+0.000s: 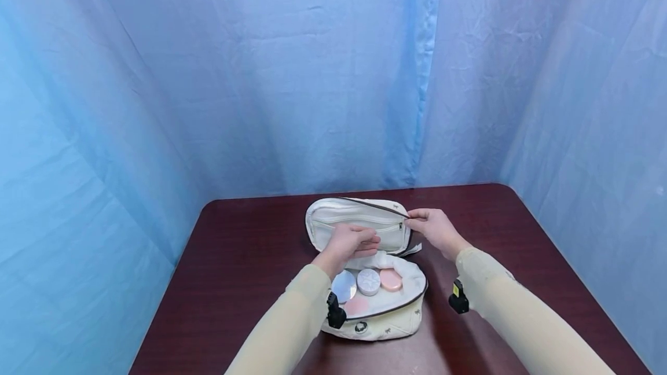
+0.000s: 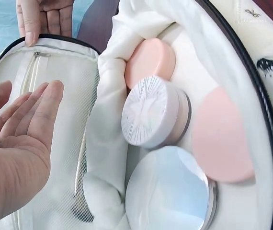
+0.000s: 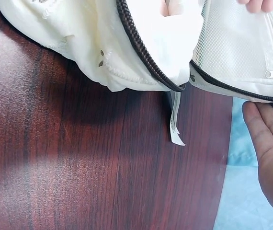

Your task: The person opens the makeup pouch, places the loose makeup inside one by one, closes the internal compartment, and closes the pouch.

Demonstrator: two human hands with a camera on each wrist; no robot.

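Observation:
A cream quilted cosmetic bag (image 1: 388,326) with dark zipper edging lies unzipped on the table, its lid (image 1: 320,213) folded back. My right hand (image 1: 435,230) pinches the lid's right edge, thumb inside and fingers behind, beside a small zipper pull (image 2: 41,54). Over the lid's mesh pocket (image 2: 64,124) is my left hand (image 1: 351,243), fingers extended and holding nothing. Inside the bag sit a shiny round compact (image 2: 167,191), a white round jar with a ray-patterned top (image 2: 148,112), a peach round case (image 2: 151,64) and a flat pink disc (image 2: 222,136).
The bag stands on a dark red wooden table (image 1: 250,282) with rounded far corners. Pale blue curtains (image 1: 323,74) hang behind and at both sides. A white fabric tag (image 3: 176,124) sticks out at the bag's hinge end.

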